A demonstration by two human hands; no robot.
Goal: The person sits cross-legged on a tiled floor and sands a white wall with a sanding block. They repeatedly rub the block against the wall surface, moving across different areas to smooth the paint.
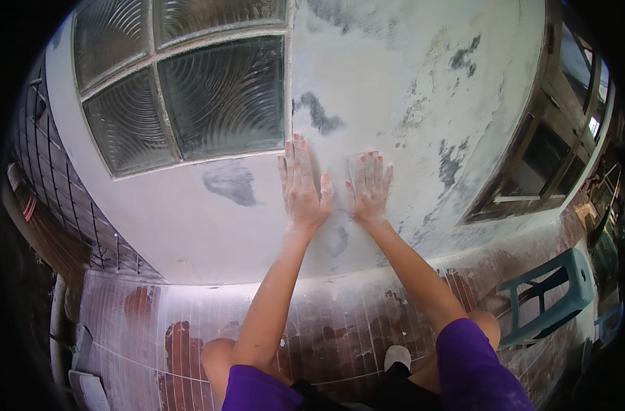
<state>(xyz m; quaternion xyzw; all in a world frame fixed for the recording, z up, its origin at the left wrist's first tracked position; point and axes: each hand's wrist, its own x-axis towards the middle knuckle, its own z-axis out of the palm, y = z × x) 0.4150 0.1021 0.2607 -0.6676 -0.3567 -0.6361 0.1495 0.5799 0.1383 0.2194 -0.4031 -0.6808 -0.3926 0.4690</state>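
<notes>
A whitish plastered wall (364, 77) with dark grey patches fills the space before me. My left hand (302, 195) lies flat on it, fingers up and slightly spread, beside the lower right corner of a glass block window (225, 97). It holds nothing that I can see. To its right, my right hand (370, 192) presses flat on the wall, fingers pointing up. The edge of a thin pale sheet (351, 163), perhaps sandpaper, shows beneath its fingers; the palm hides most of it. White dust coats both hands and wrists.
A teal plastic stool (574, 287) lies tipped on its side at right. Behind it is a brown-framed door or window (528, 159). Dust covers the reddish floor (132, 339). At left, a broom (50, 231) leans by a metal grille (45, 123).
</notes>
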